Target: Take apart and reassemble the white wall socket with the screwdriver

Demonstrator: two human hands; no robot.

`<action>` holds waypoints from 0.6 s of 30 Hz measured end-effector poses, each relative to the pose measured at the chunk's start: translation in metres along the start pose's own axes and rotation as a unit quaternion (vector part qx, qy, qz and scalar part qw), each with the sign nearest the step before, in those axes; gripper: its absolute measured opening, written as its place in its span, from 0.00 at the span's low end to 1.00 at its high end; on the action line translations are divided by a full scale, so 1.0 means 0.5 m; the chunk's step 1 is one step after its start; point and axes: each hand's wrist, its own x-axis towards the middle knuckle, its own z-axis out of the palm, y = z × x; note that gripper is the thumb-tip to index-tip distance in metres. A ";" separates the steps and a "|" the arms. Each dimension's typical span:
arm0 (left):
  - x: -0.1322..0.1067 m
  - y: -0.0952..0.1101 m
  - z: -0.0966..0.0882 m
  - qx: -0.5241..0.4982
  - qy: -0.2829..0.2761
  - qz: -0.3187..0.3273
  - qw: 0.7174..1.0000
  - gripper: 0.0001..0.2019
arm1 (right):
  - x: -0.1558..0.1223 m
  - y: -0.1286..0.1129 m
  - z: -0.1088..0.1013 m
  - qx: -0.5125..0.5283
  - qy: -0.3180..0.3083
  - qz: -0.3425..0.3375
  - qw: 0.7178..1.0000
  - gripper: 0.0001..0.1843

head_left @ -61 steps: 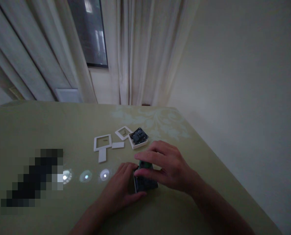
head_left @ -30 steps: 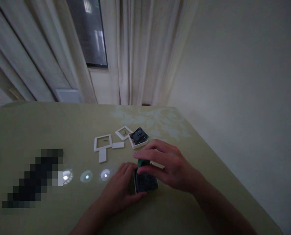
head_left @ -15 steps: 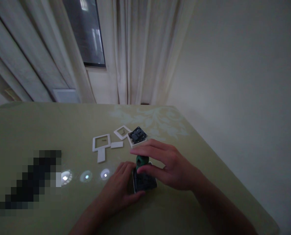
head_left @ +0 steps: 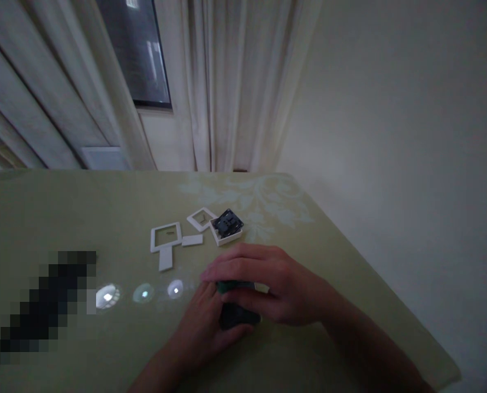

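Note:
Gripped along its left side and near edge by my left hand (head_left: pixel 205 316) is a black-faced wall switch (head_left: pixel 237 316) with a pale rim, lying on the table. Over it, my right hand (head_left: pixel 263 281) is closed around a green screwdriver handle (head_left: pixel 229 285), which shows between thumb and fingers. The fingers of my right hand reach across to my left fingertips. The screwdriver's tip and the far part of the switch are hidden under my right hand.
Beyond my hands, a white box (head_left: pixel 228 239) carries a tilted black switch module (head_left: pixel 227 223). Two white frames, one nearer (head_left: pixel 155 240) and one farther (head_left: pixel 192 221), surround small screws. White cover plates (head_left: pixel 166 258) lie beside them. A pixelated dark object (head_left: pixel 47 305) lies left. The table edge (head_left: pixel 350 245) slopes along the right.
My right hand and the green handle have come lower and slightly left, closer to my left hand, covering more of the switch. The whole view has shifted slightly.

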 end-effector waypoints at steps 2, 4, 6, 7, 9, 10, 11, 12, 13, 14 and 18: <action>0.001 0.008 0.001 -0.016 -0.005 -0.011 1.000 0.18 | -0.001 -0.002 -0.001 0.000 -0.002 -0.004 1.000 0.17; 0.001 0.014 -0.006 -0.043 -0.013 -0.017 0.999 0.17 | -0.002 -0.002 -0.003 0.002 -0.004 -0.007 1.000 0.17; 0.001 0.017 -0.013 -0.069 -0.026 -0.016 0.997 0.20 | -0.002 -0.002 -0.004 0.001 -0.005 -0.009 1.000 0.16; 0.001 0.019 -0.016 -0.079 -0.032 -0.015 0.996 0.21 | -0.002 -0.002 -0.004 0.001 -0.006 -0.011 1.000 0.16; 0.001 0.022 -0.017 -0.093 -0.041 -0.016 0.995 0.21 | -0.002 -0.002 -0.003 -0.001 -0.004 -0.015 1.000 0.15; 0.002 0.023 -0.016 -0.097 -0.040 -0.020 0.994 0.20 | -0.002 -0.001 -0.002 -0.001 -0.003 -0.016 1.000 0.15; 0.003 0.025 -0.014 -0.101 -0.036 -0.026 0.994 0.19 | -0.002 -0.001 -0.001 -0.002 -0.003 -0.018 1.000 0.15; 0.005 0.027 -0.011 -0.105 -0.031 -0.032 0.993 0.18 | -0.001 -0.001 0.000 -0.002 -0.003 -0.019 1.000 0.15; 0.006 0.028 -0.009 -0.110 -0.026 -0.038 0.993 0.17 | -0.001 -0.001 0.000 -0.003 -0.004 -0.020 1.000 0.15; 0.007 0.029 -0.006 -0.115 -0.024 -0.044 0.992 0.17 | 0.000 -0.002 0.001 -0.003 -0.004 -0.021 1.000 0.15; 0.008 0.030 0.000 -0.120 -0.017 -0.049 0.991 0.17 | 0.001 -0.003 0.000 -0.002 -0.003 -0.028 1.000 0.14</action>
